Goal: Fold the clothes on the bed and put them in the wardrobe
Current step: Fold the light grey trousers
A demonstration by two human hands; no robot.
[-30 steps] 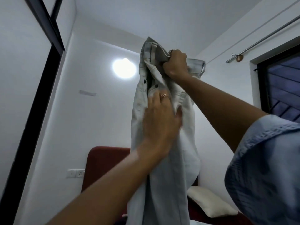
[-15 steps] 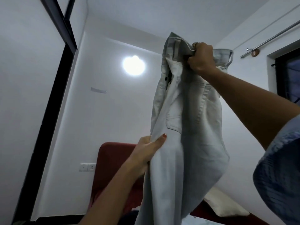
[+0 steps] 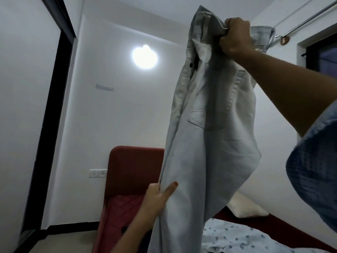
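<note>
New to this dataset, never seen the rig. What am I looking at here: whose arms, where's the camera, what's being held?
There is no robot. A person wears one wide-angle camera on the head, so both arms reach in from below. The right hand grips the waistband of pale grey-white denim trousers, held up high. The left hand pinches the trousers' edge lower down. Behind them stands a dark red padded headboard; a cream pillow and a light blue patterned bedsheet lie on the bed.
</note>
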